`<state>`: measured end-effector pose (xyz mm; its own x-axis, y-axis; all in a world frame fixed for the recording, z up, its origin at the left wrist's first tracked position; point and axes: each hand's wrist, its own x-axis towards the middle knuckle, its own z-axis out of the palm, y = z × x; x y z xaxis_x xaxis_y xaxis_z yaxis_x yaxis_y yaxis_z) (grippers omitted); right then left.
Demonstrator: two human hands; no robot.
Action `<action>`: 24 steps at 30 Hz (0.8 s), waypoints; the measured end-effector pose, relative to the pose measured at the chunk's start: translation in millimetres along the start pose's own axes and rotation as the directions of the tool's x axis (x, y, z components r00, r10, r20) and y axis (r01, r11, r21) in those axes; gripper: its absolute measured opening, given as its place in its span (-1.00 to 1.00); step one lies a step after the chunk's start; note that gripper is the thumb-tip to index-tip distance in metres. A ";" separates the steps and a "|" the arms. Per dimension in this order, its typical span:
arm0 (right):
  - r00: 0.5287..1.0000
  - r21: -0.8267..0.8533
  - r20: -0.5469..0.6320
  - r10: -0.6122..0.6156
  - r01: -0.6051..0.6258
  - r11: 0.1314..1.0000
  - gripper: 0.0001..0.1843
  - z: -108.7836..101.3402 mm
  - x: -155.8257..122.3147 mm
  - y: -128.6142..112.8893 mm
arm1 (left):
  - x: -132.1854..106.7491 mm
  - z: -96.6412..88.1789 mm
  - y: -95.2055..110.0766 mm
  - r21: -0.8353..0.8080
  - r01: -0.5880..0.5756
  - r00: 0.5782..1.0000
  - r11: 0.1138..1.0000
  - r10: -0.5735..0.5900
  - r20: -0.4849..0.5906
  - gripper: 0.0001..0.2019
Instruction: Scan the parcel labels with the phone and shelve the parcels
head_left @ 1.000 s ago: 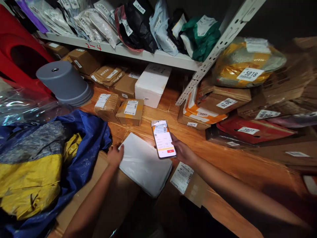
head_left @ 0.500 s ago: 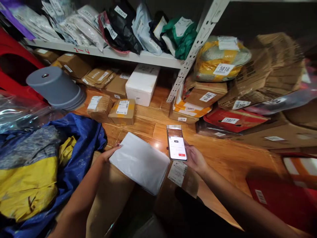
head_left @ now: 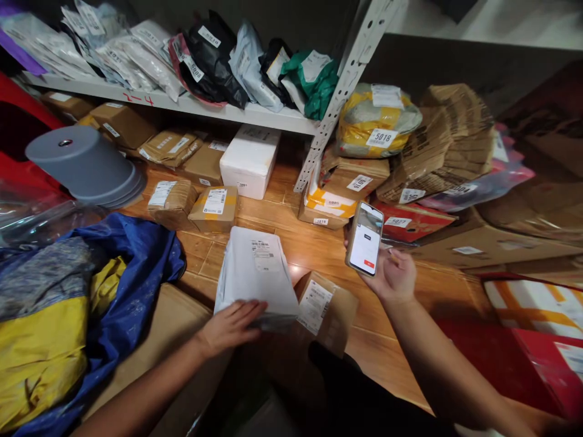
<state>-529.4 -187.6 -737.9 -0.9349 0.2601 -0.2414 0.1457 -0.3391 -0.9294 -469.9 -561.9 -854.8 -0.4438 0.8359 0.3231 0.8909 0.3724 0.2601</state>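
A white mailing bag (head_left: 259, 267) lies in front of me with its printed label facing up. My left hand (head_left: 234, 328) rests on the bag's near edge, fingers stretched out over its surface. A smartphone (head_left: 365, 240) is held upright in my right hand (head_left: 394, 273), its lit screen showing a white page with a red button. The phone is to the right of the bag, raised above the floor. A taped cardboard box (head_left: 328, 309) with a white label stands just right of the bag, partly behind my dark clothing.
Small cartons (head_left: 214, 209) and a white box (head_left: 250, 161) stand below a metal shelf (head_left: 182, 100) of bagged parcels. Numbered parcels (head_left: 380, 124) are stacked right of the post. A grey stool (head_left: 84, 161) and a blue-yellow sheet (head_left: 136, 267) lie left.
The white bag now shows its labelled side and has turned. My left hand has moved from its left corner to its near edge. My right hand has moved the phone right and up.
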 end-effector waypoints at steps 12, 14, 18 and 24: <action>0.951 0.150 0.237 0.199 -0.238 0.960 -0.59 -0.8 5.1 50.2 | -2.5 86.1 -70.7 -0.039 0.256 0.967 0.966 -0.256 0.004 -0.82; 0.938 0.142 0.278 0.206 -0.252 0.957 -0.57 3.7 9.4 58.2 | 18.0 93.3 -89.6 -0.055 0.380 0.925 0.923 -0.379 0.026 -0.82; 0.909 0.131 0.349 0.226 -0.286 0.949 -0.54 11.5 12.7 69.2 | 52.1 101.9 -113.4 -0.029 0.564 0.825 0.825 -0.565 -0.028 -0.81; 0.856 0.092 0.417 0.306 -0.374 0.923 -0.61 32.8 12.4 89.3 | 76.0 111.2 -65.5 -0.050 0.789 0.613 0.613 -0.790 -0.008 -0.84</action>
<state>-538.7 -244.3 -814.8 -0.8907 -0.2576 -0.3745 0.4545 -0.4933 -0.7417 -551.2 -477.9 -948.5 -0.9765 0.2155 -0.0004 0.1912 0.8673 0.4597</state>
